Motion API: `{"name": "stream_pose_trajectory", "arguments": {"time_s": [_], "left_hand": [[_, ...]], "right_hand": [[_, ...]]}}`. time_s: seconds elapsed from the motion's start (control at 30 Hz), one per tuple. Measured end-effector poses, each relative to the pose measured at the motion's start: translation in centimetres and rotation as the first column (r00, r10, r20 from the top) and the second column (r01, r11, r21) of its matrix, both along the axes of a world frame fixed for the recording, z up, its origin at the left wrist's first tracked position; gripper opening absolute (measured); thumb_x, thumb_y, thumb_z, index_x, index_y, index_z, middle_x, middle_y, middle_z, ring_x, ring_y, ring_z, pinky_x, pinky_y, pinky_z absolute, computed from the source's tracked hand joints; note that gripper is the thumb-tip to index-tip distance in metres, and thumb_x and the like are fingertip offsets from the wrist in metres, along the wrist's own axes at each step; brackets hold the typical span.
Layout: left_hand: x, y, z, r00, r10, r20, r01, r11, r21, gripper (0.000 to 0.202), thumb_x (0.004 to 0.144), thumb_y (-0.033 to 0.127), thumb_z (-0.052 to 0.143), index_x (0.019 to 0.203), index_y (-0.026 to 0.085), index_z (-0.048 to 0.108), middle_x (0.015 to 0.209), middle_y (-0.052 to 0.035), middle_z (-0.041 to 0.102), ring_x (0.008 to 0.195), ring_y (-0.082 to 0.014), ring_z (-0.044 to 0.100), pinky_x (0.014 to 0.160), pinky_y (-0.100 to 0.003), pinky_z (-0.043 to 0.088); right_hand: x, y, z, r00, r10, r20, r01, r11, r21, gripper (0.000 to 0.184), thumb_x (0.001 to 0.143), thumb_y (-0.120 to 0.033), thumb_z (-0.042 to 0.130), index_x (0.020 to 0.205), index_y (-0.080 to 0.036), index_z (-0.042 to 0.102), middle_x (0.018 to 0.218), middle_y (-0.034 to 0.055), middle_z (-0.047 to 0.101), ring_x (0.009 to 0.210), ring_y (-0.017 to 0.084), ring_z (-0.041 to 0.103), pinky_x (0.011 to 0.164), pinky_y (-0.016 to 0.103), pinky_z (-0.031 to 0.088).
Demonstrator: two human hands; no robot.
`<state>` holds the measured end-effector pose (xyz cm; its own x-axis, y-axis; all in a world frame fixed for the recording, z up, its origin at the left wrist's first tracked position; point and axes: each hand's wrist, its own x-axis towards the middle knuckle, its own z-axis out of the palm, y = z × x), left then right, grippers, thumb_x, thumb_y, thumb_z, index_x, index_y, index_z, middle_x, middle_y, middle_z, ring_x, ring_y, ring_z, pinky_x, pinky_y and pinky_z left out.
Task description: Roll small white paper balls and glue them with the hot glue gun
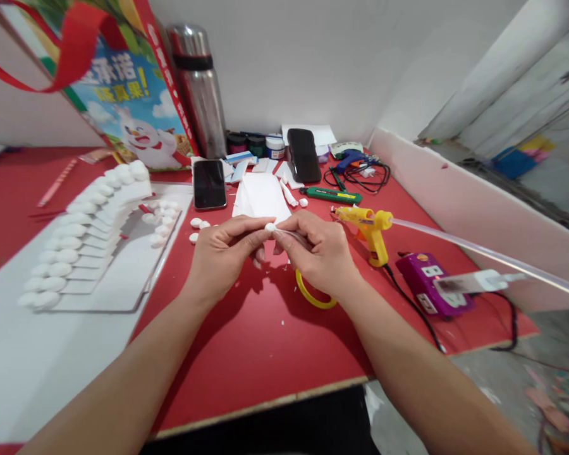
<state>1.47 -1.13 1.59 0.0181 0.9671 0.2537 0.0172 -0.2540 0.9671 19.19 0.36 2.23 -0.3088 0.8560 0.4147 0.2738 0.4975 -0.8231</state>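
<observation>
Between the fingertips of both hands is a small white rounded lump, held above the red table. My left hand pinches it from the left with thumb and forefinger. From the other side, my right hand closes its thumb and fingers against it. A yellow ring-shaped item lies partly hidden under my right hand; its kind is unclear. Left of my hands are several loose white lumps. A curved white stepped model edged with similar lumps stands farther left on a white board.
A yellow glue gun with a long clear stick rests at right near a purple power box. Behind are two phones, white paper, a green utility knife, a steel flask and a printed bag.
</observation>
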Motion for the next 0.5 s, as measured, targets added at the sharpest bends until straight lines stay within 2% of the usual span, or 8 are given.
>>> {"name": "stream_pose_trajectory", "arguments": {"time_s": [0.1, 0.17, 0.2, 0.27, 0.33, 0.43, 0.5], "left_hand": [[-0.2, 0.1, 0.0, 0.997, -0.008, -0.074, 0.011, 0.999, 0.05, 0.015, 0.092, 0.023, 0.072, 0.102, 0.018, 0.081, 0.07, 0.0014, 0.068, 0.052, -0.0092, 0.061, 0.057, -0.023, 0.053], [-0.2, 0.1, 0.0, 0.99, 0.017, -0.143, -0.003, 0.996, 0.092, 0.014, 0.095, 0.023, 0.068, 0.102, 0.017, 0.079, 0.071, 0.001, 0.067, 0.054, -0.0093, 0.061, 0.06, -0.023, 0.052], [-0.2, 0.1, -0.1, 0.985, 0.032, -0.171, -0.014, 0.994, 0.109, 0.015, 0.097, 0.023, 0.067, 0.103, 0.017, 0.078, 0.072, 0.0007, 0.067, 0.055, -0.0094, 0.06, 0.061, -0.023, 0.051], [-0.4, 0.1, -0.1, 0.975, 0.055, -0.215, -0.026, 0.991, 0.135, 0.016, 0.099, 0.025, 0.064, 0.104, 0.017, 0.076, 0.073, 0.0005, 0.065, 0.056, -0.0096, 0.059, 0.061, -0.024, 0.05], [-0.5, 0.2, -0.2, 0.965, 0.055, -0.257, -0.015, 0.987, 0.157, 0.017, 0.1, 0.026, 0.062, 0.105, 0.017, 0.075, 0.074, 0.0004, 0.063, 0.058, -0.0102, 0.058, 0.062, -0.024, 0.049], [-0.6, 0.2, -0.1, 0.953, 0.053, -0.3, 0.008, 0.98, 0.2, 0.017, 0.101, 0.026, 0.061, 0.106, 0.019, 0.075, 0.084, -0.0021, 0.068, 0.07, -0.0127, 0.063, 0.069, -0.025, 0.051], [-0.6, 0.2, 0.0, 0.949, 0.061, -0.311, 0.013, 0.973, 0.23, 0.016, 0.1, 0.024, 0.062, 0.105, 0.018, 0.075, 0.095, -0.0047, 0.072, 0.084, -0.0151, 0.067, 0.079, -0.027, 0.053]], "right_hand": [[-0.2, 0.1, 0.0, 1.0, -0.001, -0.008, 0.001, 0.999, -0.047, 0.019, 0.095, -0.033, 0.069, 0.084, -0.018, 0.066, 0.064, -0.002, 0.066, 0.048, 0.007, 0.045, 0.05, 0.024, 0.035], [-0.3, 0.3, 0.2, 0.997, 0.02, -0.073, -0.032, 0.983, -0.179, 0.025, 0.093, -0.042, 0.071, 0.086, -0.018, 0.066, 0.066, -0.0006, 0.067, 0.049, 0.008, 0.049, 0.05, 0.024, 0.038], [-0.4, 0.4, 0.4, 0.99, 0.023, -0.137, -0.061, 0.958, -0.28, 0.03, 0.092, -0.048, 0.071, 0.086, -0.018, 0.066, 0.068, 0.0005, 0.068, 0.05, 0.01, 0.052, 0.05, 0.024, 0.04], [-0.3, 0.8, 0.8, 0.958, -0.02, -0.287, -0.132, 0.857, -0.499, 0.039, 0.093, -0.057, 0.068, 0.087, -0.018, 0.064, 0.071, 0.003, 0.07, 0.055, 0.013, 0.06, 0.052, 0.026, 0.048], [-0.1, 1.2, 1.1, 0.913, -0.086, -0.399, -0.218, 0.723, -0.655, 0.04, 0.097, -0.057, 0.062, 0.09, -0.018, 0.064, 0.071, 0.0046, 0.071, 0.059, 0.016, 0.065, 0.056, 0.029, 0.055], [0.2, 1.5, 1.4, 0.852, -0.058, -0.521, -0.403, 0.563, -0.722, 0.03, 0.105, -0.042, 0.05, 0.101, -0.016, 0.064, 0.075, 0.0079, 0.074, 0.063, 0.019, 0.071, 0.062, 0.033, 0.061], [0.3, 1.5, 1.4, 0.81, 0.009, -0.586, -0.51, 0.503, -0.698, 0.029, 0.107, -0.033, 0.042, 0.105, -0.014, 0.063, 0.08, 0.0106, 0.076, 0.064, 0.02, 0.073, 0.062, 0.033, 0.062]]}}
